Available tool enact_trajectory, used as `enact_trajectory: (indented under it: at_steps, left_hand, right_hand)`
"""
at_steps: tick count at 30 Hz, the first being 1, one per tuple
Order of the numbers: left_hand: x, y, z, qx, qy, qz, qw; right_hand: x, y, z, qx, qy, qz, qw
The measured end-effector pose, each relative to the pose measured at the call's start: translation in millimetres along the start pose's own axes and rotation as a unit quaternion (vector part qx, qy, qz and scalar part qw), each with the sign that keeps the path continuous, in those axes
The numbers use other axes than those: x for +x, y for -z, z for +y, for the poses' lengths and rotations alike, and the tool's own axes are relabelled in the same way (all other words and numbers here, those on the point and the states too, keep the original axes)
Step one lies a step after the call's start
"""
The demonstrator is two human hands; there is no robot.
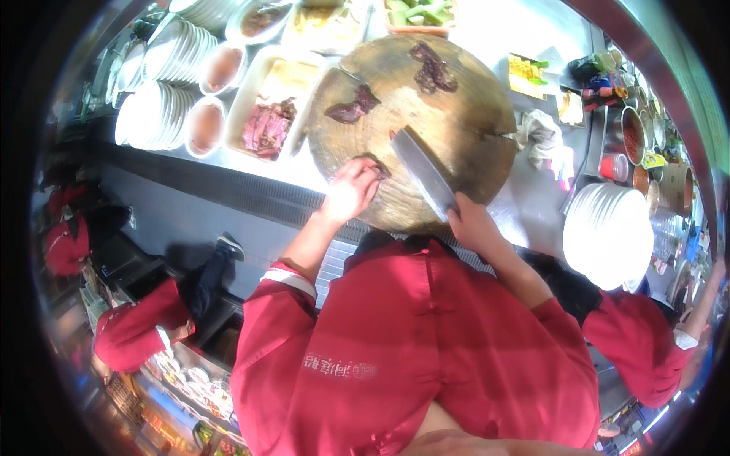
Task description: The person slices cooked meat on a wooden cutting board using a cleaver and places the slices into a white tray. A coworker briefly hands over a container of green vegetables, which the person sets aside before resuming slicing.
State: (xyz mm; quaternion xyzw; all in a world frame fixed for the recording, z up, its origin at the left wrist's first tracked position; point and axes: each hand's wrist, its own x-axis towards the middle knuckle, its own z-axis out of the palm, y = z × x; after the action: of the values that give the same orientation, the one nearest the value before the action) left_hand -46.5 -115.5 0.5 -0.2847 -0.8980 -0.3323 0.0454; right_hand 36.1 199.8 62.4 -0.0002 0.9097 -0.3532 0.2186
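My right hand [473, 222] grips the handle of a cleaver [421, 171], whose broad blade lies slanted over the round wooden chopping block [485, 114]. Near the block's front left, my left hand [355, 185] rests its bent fingers on a dark piece of meat [376, 165], partly hidden beneath them. Farther back on the block are two separate lots of dark red meat: one piece [352, 106] at the left and a longer piece [432, 68] at the back. A small red scrap shows by the blade's far tip.
Left of the block stands a tray of sliced meat [268, 128], beside bowls of reddish food [205, 126] and stacked white plates [162, 117]. A crumpled cloth [536, 137] lies at the right, with more stacked plates [607, 233] nearer. Co-workers in red [140, 328] stand on both sides.
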Motion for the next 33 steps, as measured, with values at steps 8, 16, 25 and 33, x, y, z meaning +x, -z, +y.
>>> enact_trajectory:
  at_steps: [8, 16, 25, 33]
  left_hand:
    - [4.2, -7.2, -3.3, -0.015, -0.11, -0.044, 0.993]
    - [12.5, -10.1, -1.2, 0.01, -0.111, -0.063, 0.992]
    - [25.6, -1.7, -21.3, -0.025, -0.172, -0.12, 0.977]
    - [28.7, -4.5, -25.9, -0.043, -0.175, -0.121, 0.976]
  right_hand:
    - [-2.8, 1.0, -28.9, -0.068, 0.031, -0.041, 0.996]
    - [-1.6, 2.0, -40.8, -0.122, 0.046, -0.014, 0.991]
    - [-4.9, 2.4, -44.7, -0.12, 0.028, -0.021, 0.992]
    - [-18.1, 18.2, -47.0, -0.133, -0.039, -0.084, 0.987]
